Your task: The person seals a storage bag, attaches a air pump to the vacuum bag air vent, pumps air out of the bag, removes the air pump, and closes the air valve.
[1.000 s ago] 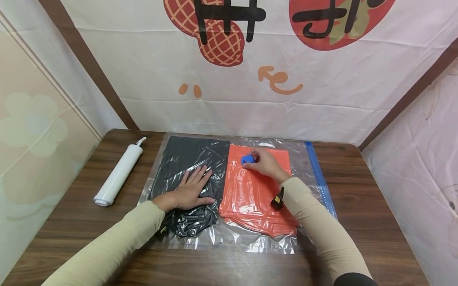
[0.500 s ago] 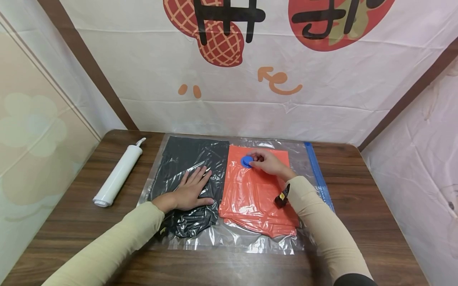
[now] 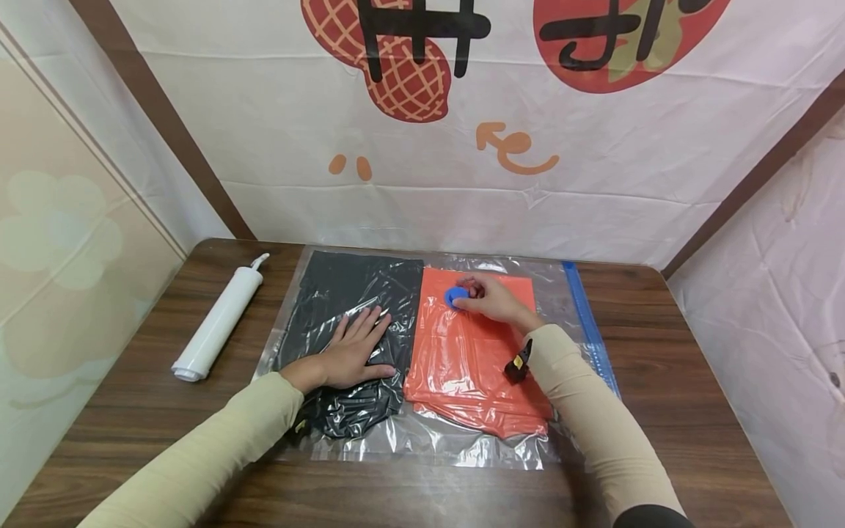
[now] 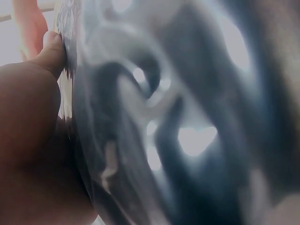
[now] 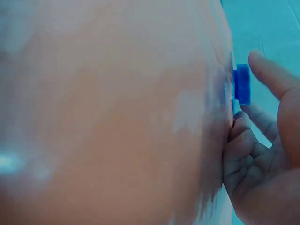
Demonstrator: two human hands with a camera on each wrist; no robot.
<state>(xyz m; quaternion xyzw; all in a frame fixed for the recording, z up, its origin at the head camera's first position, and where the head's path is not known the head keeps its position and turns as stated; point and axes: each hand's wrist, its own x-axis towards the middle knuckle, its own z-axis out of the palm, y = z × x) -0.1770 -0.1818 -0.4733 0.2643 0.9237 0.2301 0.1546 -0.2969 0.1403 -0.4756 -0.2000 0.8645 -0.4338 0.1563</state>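
A clear vacuum storage bag (image 3: 561,286) lies flat on the table, with folded black cloth (image 3: 363,275) on its left side and folded orange cloth (image 3: 462,359) on its right. My left hand (image 3: 353,356) rests on the bag over the black cloth, palm down, fingers spread. Up close, the left wrist view shows shiny film over the dark cloth and my thumb (image 4: 51,51). My right hand (image 3: 491,299) is at the round blue valve cap (image 3: 454,296) over the orange cloth. In the right wrist view, thumb and index finger lie on either side of the blue cap (image 5: 243,84), other fingers curled below.
A white hand pump (image 3: 221,319) lies on the left of the brown wooden table (image 3: 396,495). The bag's blue zip strip (image 3: 587,323) runs along its right edge. A printed cloth wall (image 3: 422,205) stands behind the table.
My right fingers slipped back to the right edge of the cap, then moved in again, so the thumb now overlaps it. The left hand has stayed in place.
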